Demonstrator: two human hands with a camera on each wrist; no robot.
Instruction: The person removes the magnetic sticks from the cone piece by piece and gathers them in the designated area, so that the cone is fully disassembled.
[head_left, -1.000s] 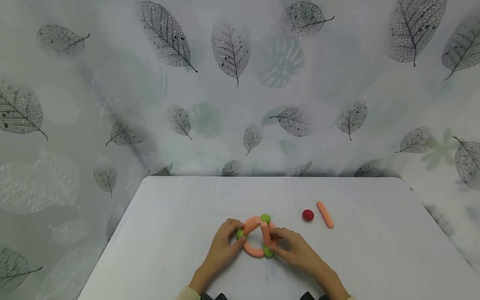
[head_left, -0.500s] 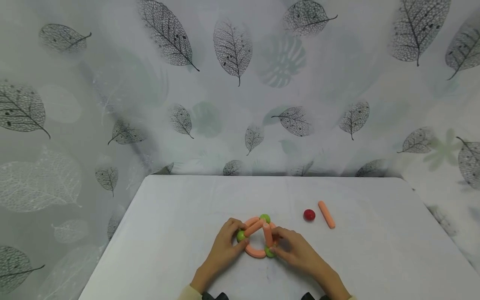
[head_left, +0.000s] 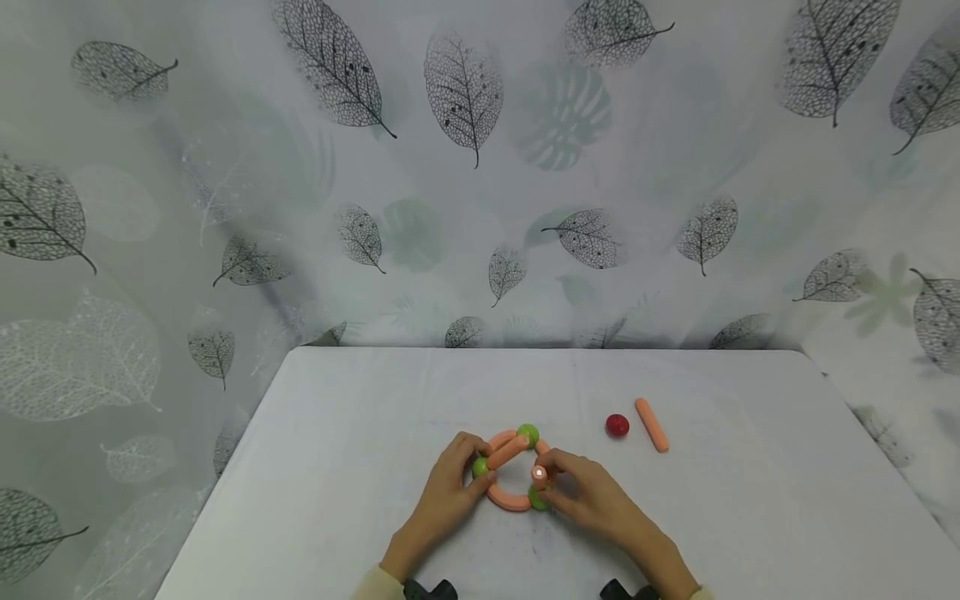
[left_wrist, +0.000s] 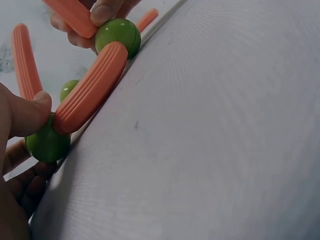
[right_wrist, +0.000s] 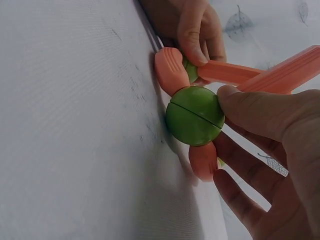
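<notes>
A ring of curved orange rods (head_left: 507, 501) joined by green balls lies on the white table. My left hand (head_left: 448, 482) grips the ring's left green ball (left_wrist: 47, 142), thumb at the top and fingers below. From that ball a straight orange rod (head_left: 507, 452) slants up over the ring. My right hand (head_left: 588, 492) holds a second straight rod (right_wrist: 280, 72) low down, thumb tip against the right front green ball (right_wrist: 195, 117). This rod's end points up toward the head camera. The far green ball (head_left: 528, 434) sits at the back of the ring, untouched.
A red ball (head_left: 617, 426) and a loose straight orange rod (head_left: 652, 425) lie behind and to the right of the ring. The white table (head_left: 360, 400) ends at a leaf-patterned curtain (head_left: 465, 208) at the back and sides.
The rod in my right hand has swung from leaning toward the back of the ring to pointing up at the head camera. My left hand and the slanting rod stay nearly in place.
</notes>
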